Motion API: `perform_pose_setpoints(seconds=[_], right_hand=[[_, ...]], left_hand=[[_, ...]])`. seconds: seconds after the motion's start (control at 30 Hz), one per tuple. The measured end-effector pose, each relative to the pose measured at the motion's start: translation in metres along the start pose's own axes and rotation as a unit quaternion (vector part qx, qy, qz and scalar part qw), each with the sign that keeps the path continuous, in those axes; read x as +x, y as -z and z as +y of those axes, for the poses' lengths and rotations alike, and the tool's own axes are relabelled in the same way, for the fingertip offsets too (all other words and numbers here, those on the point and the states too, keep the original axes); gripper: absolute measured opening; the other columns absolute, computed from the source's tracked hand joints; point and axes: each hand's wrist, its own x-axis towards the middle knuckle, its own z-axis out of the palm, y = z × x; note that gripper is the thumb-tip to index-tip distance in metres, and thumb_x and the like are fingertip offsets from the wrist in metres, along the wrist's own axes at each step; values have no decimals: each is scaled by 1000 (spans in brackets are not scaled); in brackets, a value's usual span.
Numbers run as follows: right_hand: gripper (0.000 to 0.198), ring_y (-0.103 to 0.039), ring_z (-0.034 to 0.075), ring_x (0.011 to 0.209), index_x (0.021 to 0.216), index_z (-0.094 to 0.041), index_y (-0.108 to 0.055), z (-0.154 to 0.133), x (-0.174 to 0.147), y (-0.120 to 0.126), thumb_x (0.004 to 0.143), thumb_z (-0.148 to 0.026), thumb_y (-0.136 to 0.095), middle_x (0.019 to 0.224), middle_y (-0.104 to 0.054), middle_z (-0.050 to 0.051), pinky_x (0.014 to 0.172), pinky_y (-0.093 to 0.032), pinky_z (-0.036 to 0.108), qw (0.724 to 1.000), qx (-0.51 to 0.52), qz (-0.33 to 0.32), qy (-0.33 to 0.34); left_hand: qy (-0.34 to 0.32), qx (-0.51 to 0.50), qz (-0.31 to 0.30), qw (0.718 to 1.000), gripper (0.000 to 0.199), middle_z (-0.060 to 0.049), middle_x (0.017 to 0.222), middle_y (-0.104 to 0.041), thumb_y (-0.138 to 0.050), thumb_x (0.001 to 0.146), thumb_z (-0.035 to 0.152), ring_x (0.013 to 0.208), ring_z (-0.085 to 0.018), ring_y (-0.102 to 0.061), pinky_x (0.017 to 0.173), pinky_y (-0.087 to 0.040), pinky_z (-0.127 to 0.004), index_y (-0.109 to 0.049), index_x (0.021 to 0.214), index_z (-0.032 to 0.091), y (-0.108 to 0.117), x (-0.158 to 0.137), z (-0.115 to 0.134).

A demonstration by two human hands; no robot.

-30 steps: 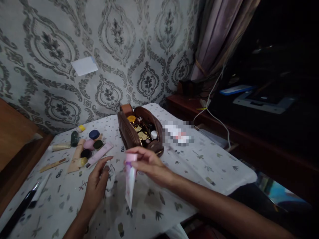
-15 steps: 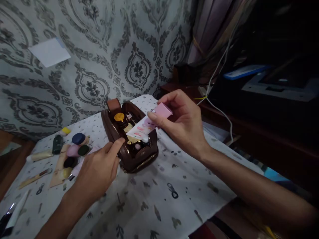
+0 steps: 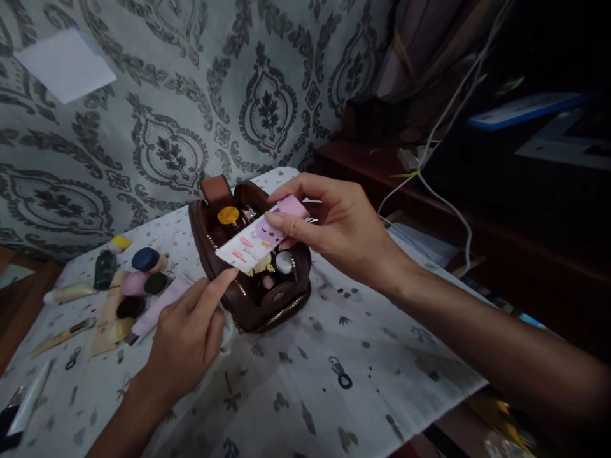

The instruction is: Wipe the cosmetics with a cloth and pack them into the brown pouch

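A brown toiletry bag (image 3: 267, 321) stands unzipped on the cloth. In it are a jar with a gold lid (image 3: 228, 216), a white-capped container (image 3: 284, 261) and other small items. My right hand (image 3: 334, 229) pinches a pink and white squeeze tube (image 3: 248, 245) with a cartoon face, between thumb and fingers. The tube is tilted over the bag's opening, its pink end in my grip. My left hand (image 3: 188, 331) grips the bag's near left rim, index finger on the edge close to the tube's white end. Its other fingers are curled and partly hidden.
Several cosmetics lie to the left, among them a blue-lidded jar (image 3: 146, 259), a dark green bottle (image 3: 105, 270), a pale pink tube (image 3: 160, 307) and a brush (image 3: 67, 336). Patterned wallpaper (image 3: 167, 146) rises behind. White cables (image 3: 429, 140) hang at the right.
The tube in my right hand has shifted slightly left and turned its printed side more towards me. My left hand stays at the bag's rim. The view has moved a little.
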Motion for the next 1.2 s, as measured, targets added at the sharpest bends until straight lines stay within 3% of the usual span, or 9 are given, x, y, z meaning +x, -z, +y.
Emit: perform_pose_setpoints(seconds=[0.17,0.33,0.4,0.5,0.63,0.77,1.0,1.2], right_hand=[[36,-63,13,69,89,-17,-62,-3,-3,1,73,-43,-82,76,-61,-2,62,-55,26,993,86,-47,-71],[34,-66,14,79,92,-19,-62,-4,-6,-2,75,-42,-80,89,-63,0,71,-59,29,984,166,-16,-65],[34,-66,14,80,97,-19,-62,-6,-10,-6,78,-41,-78,93,-65,1,73,-59,30,981,176,-35,-68],[37,-65,14,78,106,-18,-64,-11,-16,-14,80,-41,-75,92,-66,2,70,-57,29,983,141,-94,-70],[32,-63,16,84,104,-16,-67,-15,-17,-22,79,-35,-76,93,-67,3,74,-53,28,992,32,-124,-11],[23,-62,17,88,103,-16,-68,-14,-12,-27,85,-29,-70,94,-69,2,77,-49,28,991,-26,-125,25],[19,-62,16,80,94,-14,-69,-5,-8,-33,89,-31,-63,87,-69,2,68,-47,25,994,-46,-96,6],[19,-58,14,68,83,-14,-69,-4,-9,-31,88,-31,-63,75,-67,1,61,-42,24,990,-124,-66,-4]], left_hand=[[2,13,-32,999,46,-7,94,-70,-37,92,11,72,-15,-65,60,-50,-23,-52,136,15,8,3,5],[33,13,-67,997,46,-7,101,-73,-37,91,14,74,-17,-67,62,-51,-27,-54,134,15,20,11,10],[56,-7,-79,995,45,-5,95,-73,-36,91,16,72,-17,-66,64,-51,-27,-55,131,17,26,18,14],[84,-33,-88,992,40,0,76,-68,-36,91,18,66,-18,-63,61,-47,-26,-56,126,18,37,28,22],[97,-22,-78,992,32,4,61,-57,-38,89,19,54,-16,-56,54,-40,-26,-57,115,17,46,40,26],[76,-8,-75,994,33,2,64,-58,-37,88,20,55,-16,-54,55,-38,-27,-59,112,18,49,49,21],[82,45,-130,987,45,-1,74,-66,-35,88,21,58,-18,-59,57,-40,-28,-59,126,21,39,38,6],[76,91,-107,987,43,-3,81,-70,-35,89,21,64,-19,-62,56,-39,-27,-61,123,23,29,26,4]])
